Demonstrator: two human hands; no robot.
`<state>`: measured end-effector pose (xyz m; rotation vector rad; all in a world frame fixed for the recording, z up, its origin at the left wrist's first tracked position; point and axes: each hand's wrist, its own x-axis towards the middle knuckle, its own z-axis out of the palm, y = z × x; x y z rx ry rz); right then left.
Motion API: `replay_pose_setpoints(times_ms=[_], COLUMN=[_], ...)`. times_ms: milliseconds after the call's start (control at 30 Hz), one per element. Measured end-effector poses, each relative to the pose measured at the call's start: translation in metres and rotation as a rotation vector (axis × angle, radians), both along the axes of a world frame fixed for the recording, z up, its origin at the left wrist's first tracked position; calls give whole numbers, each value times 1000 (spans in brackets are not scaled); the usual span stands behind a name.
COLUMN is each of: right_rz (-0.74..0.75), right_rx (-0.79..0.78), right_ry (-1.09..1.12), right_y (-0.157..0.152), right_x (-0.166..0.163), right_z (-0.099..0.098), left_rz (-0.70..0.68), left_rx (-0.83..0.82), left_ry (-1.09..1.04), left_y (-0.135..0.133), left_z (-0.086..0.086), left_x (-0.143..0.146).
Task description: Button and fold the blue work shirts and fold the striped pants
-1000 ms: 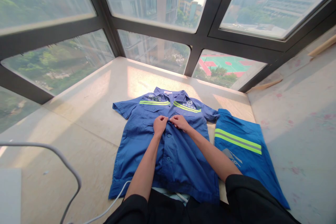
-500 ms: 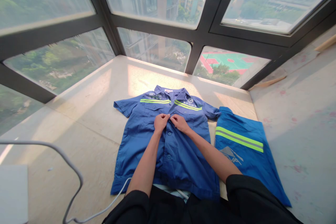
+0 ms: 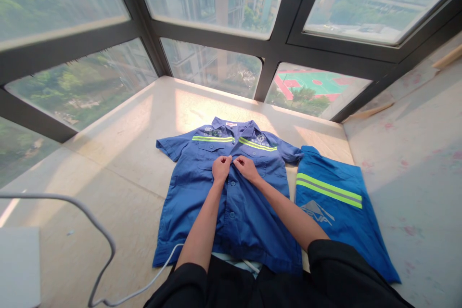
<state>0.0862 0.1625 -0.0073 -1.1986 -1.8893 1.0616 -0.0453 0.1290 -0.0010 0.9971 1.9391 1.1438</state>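
A blue short-sleeved work shirt (image 3: 195,197) lies spread front up, collar away from me, with yellow-green stripes across the chest. Its lower buttons are fastened, and the collar stands open. My left hand (image 3: 221,168) pinches the front placket just below the chest pockets. Close beside it, my right hand (image 3: 246,168) pinches the other side of the placket, fingertips nearly meeting the left ones. The button between the fingers is hidden. Folded to the right of the shirt is a brighter blue garment (image 3: 328,183) with a yellow-green and grey stripe and a grey print.
The garments lie on a pale window ledge (image 3: 119,163) framed by dark window bars (image 3: 269,48). A grey cable (image 3: 108,238) loops at the lower left, near a white flat object (image 3: 19,267). A floral-papered wall (image 3: 415,168) bounds the right.
Almost nothing differs. Both hands stay at the same spot on the placket, with only a slight shift of the left fingertips.
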Motion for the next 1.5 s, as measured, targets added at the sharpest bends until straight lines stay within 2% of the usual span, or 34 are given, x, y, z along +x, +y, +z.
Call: replay_pose_setpoints(times_ms=[267, 600, 1000, 1200, 1500], right_rz=[-9, 5, -30, -69, -53], right_rx=[53, 149, 163, 64, -292], right_ry=[-4, -83, -103, -76, -85], right_y=[1, -4, -13, -13, 9], right_x=[-2, -1, -2, -2, -3], right_z=[-1, -7, -6, -1, 5], left_rz=[43, -195, -222, -182, 12], left_rx=[10, -21, 79, 88, 141], left_ry=[-48, -202, -17, 22, 205], left_y=[4, 5, 5, 5, -7], left_z=[-7, -1, -6, -9, -8], left_x=[-1, -13, -15, -16, 0])
